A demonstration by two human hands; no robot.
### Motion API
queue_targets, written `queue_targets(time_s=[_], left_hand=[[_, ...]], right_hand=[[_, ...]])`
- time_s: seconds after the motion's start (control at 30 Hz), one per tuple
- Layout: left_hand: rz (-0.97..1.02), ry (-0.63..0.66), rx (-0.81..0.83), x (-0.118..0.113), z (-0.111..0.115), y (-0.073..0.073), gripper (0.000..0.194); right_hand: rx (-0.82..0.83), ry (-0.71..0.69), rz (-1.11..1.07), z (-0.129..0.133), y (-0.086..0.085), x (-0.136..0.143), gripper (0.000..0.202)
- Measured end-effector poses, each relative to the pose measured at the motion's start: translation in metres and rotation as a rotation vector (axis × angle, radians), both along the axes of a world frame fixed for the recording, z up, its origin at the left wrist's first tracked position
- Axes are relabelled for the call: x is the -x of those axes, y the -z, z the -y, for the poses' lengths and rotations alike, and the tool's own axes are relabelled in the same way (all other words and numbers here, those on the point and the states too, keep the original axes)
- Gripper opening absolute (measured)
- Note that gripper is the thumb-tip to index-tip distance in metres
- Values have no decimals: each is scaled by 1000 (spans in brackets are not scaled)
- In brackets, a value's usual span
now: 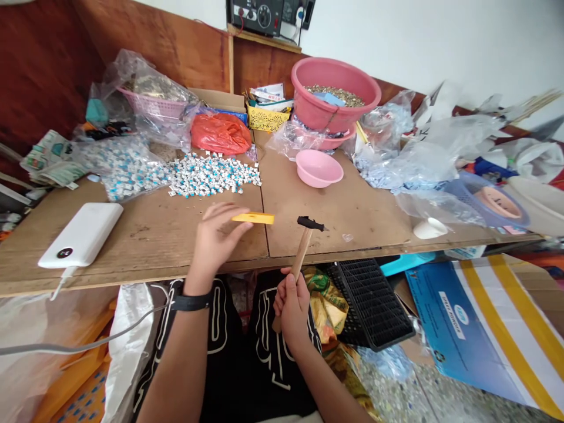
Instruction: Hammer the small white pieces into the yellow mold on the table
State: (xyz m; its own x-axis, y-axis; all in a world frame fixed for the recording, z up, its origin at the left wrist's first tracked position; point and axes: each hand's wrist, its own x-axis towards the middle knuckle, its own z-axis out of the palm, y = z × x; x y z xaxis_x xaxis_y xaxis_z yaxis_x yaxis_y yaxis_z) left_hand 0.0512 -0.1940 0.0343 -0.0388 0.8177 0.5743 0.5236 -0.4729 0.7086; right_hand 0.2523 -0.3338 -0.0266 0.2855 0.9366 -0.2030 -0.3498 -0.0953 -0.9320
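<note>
My left hand (pixel 220 235) pinches one end of a flat yellow piece (pixel 259 218) between thumb and fingers, holding it over the cardboard-covered table; its exact kind I cannot make out. Wrapped round the wooden handle of a hammer (pixel 302 249) is my right hand (pixel 293 302), at the table's front edge. The hammer's black head points up and away from me, to the right of the yellow piece and apart from it. Beyond my left hand lies a heap of small white and blue pieces (pixel 211 176), partly spread on the table.
A white power bank (pixel 81 235) with a cable lies at left. Behind stand a small pink bowl (pixel 319 167), a large pink tub (pixel 304 88) and a red plastic bag (pixel 220 132). A white cup (pixel 430 228) lies at right; a black crate (pixel 374 305) is below the edge.
</note>
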Motion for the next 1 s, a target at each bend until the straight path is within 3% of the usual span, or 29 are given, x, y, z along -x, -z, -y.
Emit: queue_targets(time_s=[0.07,0.17,0.27,0.37,0.5,0.57,0.67,0.73,0.87,1.0], left_hand=[[4,-58,21,27,-5,6,29],[20,-271,69,57,-9,20,34],[-14,-356,95,59,-7,29,56],[-169,-242,136,36,-6,32,81],[-223,-250,255,15,-8,32,71],[-85,-167,304,20,-8,29,65],[294,181,335,37,-1,20,64],[553,332,326,43,6,14,73],[773,374,382,32,19,7,110],[895,291,428,12,20,8,110]], right_hand=[[-2,1,-10,-1,1,0,61],[3,-1,-26,-3,1,-1,63],[16,-5,-48,-4,1,-1,62],[19,-6,-56,-3,1,-1,60],[24,7,-40,-2,1,-2,60],[26,9,-44,-2,2,-4,57],[20,17,-72,-2,4,-7,53],[14,25,-95,-3,5,-8,53],[7,33,-122,-4,5,-8,52],[15,36,-135,-4,3,-8,54]])
